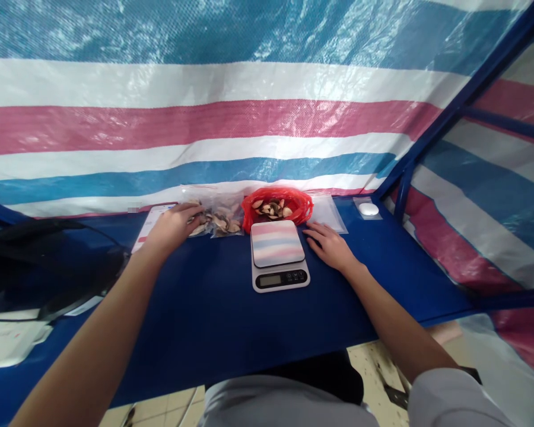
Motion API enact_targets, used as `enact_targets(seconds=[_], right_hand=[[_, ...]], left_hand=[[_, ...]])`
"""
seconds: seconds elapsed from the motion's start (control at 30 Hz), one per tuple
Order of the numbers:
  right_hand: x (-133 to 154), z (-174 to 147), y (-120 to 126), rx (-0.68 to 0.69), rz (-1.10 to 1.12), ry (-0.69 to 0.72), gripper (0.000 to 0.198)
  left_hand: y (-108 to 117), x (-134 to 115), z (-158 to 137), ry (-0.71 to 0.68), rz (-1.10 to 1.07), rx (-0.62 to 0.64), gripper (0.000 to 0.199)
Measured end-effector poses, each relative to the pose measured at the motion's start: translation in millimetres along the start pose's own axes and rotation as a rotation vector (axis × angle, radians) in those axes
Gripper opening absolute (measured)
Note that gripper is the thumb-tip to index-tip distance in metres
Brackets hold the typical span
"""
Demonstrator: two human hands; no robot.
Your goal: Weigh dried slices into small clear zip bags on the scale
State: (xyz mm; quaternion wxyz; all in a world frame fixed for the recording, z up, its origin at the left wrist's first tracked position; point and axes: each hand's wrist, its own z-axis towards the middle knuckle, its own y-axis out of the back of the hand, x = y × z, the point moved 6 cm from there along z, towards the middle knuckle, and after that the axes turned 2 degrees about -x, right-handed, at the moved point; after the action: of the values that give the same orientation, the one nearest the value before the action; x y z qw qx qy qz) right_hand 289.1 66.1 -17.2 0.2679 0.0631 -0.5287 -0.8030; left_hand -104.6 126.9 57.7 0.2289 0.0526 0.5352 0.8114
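A white digital kitchen scale [278, 244] with a reflective top plate and a dark display stands on the blue table. Behind it sits a red plastic bag [301, 204], its mouth spread around several dried, pale and brown slices [271, 209]. To the left lie clear plastic bags [225, 220] holding similar slices. My left hand [173, 225] rests at the leftmost clear bag, fingers apart and slightly bent over its edge. Right of the scale, my right hand [331, 244] lies with fingers spread on the table, close to flat clear bags [333, 213].
A white rounded case [368, 209] lies on a small clear bag at the back right. Beside my left wrist is a white printed sheet or device [149, 225]. A black bag-like object [48, 255] and a white box [13, 341] occupy the left. Striped sheeting [204, 124] hangs behind.
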Motion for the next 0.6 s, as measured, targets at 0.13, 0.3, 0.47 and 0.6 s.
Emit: enact_targets(seconds=[0.13,0.3,0.47,0.6], right_hand=[[1,0,2,-0.028,0.008,0.02,0.034],[5,0,14,-0.096,0.009,0.043,0.032],[16,4,32,-0.188,0.019,0.08,0.03],[35,13,44,-0.242,0.068,0.1,0.029]], left_hand=[[10,1,0,0.015,-0.03,-0.097,0.033],[37,-18,-2,0.013,-0.108,-0.261,0.032],[62,-51,-7,0.058,-0.247,-0.387,0.028],[63,-76,-12,0.143,-0.405,-0.393,0.03]])
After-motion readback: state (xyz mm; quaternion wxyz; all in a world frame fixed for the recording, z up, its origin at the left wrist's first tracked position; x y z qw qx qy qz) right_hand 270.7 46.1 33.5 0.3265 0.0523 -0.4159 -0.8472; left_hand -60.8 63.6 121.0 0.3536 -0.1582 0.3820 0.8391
